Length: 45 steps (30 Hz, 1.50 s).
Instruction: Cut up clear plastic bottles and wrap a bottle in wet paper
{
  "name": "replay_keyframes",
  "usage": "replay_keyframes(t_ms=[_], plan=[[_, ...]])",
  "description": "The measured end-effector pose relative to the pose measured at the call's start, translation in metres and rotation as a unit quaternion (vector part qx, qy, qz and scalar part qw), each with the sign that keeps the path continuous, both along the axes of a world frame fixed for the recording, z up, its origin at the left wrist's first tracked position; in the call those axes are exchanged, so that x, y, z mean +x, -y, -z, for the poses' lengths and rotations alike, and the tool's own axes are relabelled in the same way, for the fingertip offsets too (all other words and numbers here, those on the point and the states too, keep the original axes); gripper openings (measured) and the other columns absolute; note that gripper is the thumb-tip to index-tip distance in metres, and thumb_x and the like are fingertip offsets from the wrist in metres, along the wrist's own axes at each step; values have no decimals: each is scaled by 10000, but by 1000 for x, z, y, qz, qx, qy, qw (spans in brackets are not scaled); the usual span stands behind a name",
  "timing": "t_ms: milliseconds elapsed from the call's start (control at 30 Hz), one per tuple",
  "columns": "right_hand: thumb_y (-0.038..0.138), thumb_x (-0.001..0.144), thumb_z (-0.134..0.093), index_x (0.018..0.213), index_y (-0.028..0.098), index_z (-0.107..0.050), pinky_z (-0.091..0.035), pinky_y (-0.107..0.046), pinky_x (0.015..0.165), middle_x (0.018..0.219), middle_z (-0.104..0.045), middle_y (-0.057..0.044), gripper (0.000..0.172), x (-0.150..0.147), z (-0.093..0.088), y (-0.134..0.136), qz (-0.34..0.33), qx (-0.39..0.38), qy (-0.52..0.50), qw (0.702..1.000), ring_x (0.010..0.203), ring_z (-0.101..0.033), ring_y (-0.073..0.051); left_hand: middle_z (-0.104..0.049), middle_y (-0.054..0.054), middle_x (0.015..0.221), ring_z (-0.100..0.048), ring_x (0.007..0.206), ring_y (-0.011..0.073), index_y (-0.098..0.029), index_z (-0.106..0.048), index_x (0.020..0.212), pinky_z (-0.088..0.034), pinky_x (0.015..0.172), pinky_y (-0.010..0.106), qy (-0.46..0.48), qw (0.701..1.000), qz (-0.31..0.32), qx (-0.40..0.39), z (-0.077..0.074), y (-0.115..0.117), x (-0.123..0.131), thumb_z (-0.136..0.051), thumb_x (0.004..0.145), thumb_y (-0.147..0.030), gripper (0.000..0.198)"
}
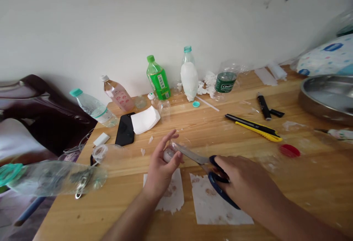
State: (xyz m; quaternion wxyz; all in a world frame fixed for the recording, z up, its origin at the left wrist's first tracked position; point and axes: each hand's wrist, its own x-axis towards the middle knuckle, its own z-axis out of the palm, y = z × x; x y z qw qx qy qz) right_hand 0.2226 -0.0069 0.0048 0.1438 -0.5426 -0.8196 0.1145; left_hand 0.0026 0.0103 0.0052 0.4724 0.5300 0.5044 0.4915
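Observation:
My left hand point(162, 164) is closed around a small clear plastic piece point(168, 155), which looks like part of a cut bottle. In my right hand point(242, 182) are scissors point(204, 162) with dark blue handles, their blades pointing left. The blade tips reach the plastic at my left fingertips; whether they bite into it I cannot tell. Below the hands lie two torn, stained paper pieces point(215, 204), one partly covered by my left hand.
Bottles stand along the wall, among them a green bottle point(158, 79). A yellow utility knife point(253, 128), a black marker point(264, 105) and a red cap point(289, 151) lie right. A phone point(125, 129) and folded tissue point(146, 119) lie left. A metal basin point(317, 101) sits at far right.

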Motion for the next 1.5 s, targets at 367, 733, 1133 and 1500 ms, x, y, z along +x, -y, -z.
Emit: replay_keyframes(t_ms=[367,733,1133,1500], plan=[[304,873,-628,774,229,-659,-291,-250,531,721,-738,-14,128,-3,-8,0,30,-25,3,999,649,-689,-200,-607,71,1311,-571,740,120,-290,-644,1217,-527,680,258,16,998,-4,59,-22,-1,-7,-755,806,-363,432],[382,957,-507,835,215,-472,-408,-289,665,822,-668,-51,209,-9,2,-1,-44,-108,-94,989,750,-630,-212,-602,69,1215,-552,808,138,-262,-623,1231,-498,789,290,-74,989,26,127,-14,-5,-12,-715,837,-313,408],[357,945,-490,871,212,-496,-422,-313,701,872,-689,-68,163,-8,6,1,-36,-173,-121,977,794,-643,-231,-553,78,1286,-595,873,138,-292,-551,1327,-479,929,338,-182,966,14,185,-4,-2,-5,-638,896,-232,444],[400,911,-527,805,224,-608,-400,-284,589,724,-712,-29,221,-7,1,5,22,-122,-124,984,655,-664,-215,-537,69,1320,-546,1211,213,-301,-564,1273,-419,1044,375,-168,965,58,193,5,3,3,-644,828,-89,499]])
